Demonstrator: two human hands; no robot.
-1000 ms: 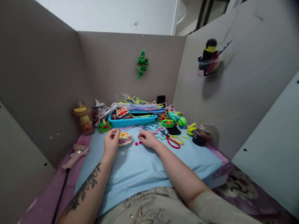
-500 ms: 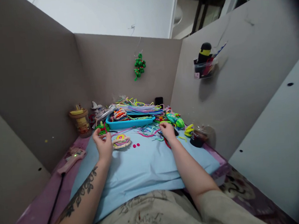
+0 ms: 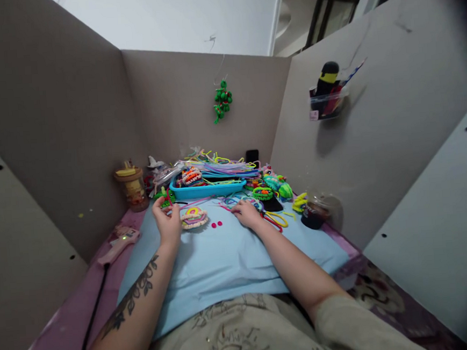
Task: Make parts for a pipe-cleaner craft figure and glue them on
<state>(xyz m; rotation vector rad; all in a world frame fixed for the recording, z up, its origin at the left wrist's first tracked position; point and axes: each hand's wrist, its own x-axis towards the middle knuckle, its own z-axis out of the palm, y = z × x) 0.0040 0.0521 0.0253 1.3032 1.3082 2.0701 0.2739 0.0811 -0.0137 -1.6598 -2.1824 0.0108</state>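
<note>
My left hand (image 3: 167,219) is raised at the left of the blue cloth, thumb and curled fingers apart, with no object visible between them. Just right of it lies a rounded, layered pipe-cleaner piece (image 3: 194,218) in cream, pink and yellow. Behind my left fingers sits a green pipe-cleaner figure with red parts (image 3: 163,195). My right hand (image 3: 247,213) is closed, its fingertips down among loose pink and blue pipe cleaners (image 3: 228,201); what they grip is hidden. Two small magenta discs (image 3: 217,225) lie between my hands. Red-and-yellow-handled scissors (image 3: 276,219) rest beyond my right wrist.
A blue tray (image 3: 208,190) heaped with pipe cleaners stands at the back. A pink glue gun (image 3: 120,246) with a cord lies left. A lidded cup (image 3: 131,188) and a dark cup (image 3: 313,214) stand at either side. Grey panels (image 3: 204,64) enclose the table.
My left hand left the layered piece, moving slightly left, and its fingers spread. My right hand reached right over the scissors, then came back left to the loose pipe cleaners.
</note>
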